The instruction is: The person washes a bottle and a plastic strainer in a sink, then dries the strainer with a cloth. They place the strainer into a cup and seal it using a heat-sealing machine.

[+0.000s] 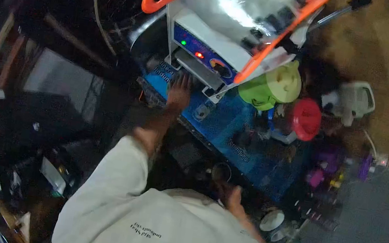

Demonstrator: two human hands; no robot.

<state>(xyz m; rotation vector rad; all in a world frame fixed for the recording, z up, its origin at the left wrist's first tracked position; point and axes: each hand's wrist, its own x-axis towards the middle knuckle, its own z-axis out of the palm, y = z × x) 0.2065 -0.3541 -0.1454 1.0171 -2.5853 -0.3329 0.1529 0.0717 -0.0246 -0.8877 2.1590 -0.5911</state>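
Observation:
My left hand (pixel 179 92) reaches under the front of a white machine (pixel 212 40) with orange handles. Its fingers are stretched out over the blue printed table cover (pixel 215 132), at a dim spot below the machine's panel. A green and a red light glow on that panel, beside a dark knob. Low in front of my body, my right hand (pixel 231 197) is at a dark round-rimmed cup (pixel 221 172). The fingers seem closed around the cup's side, though shadow and blur hide part of them.
Shiny clear plastic (pixel 243 4) covers the machine's top. To its right are a lime-green container (pixel 265 89), a red round item (pixel 306 119) and a white handled container (pixel 358 100). Purple items (pixel 322 167) lie farther right. A white bowl-like thing (pixel 272 219) sits beside my right forearm.

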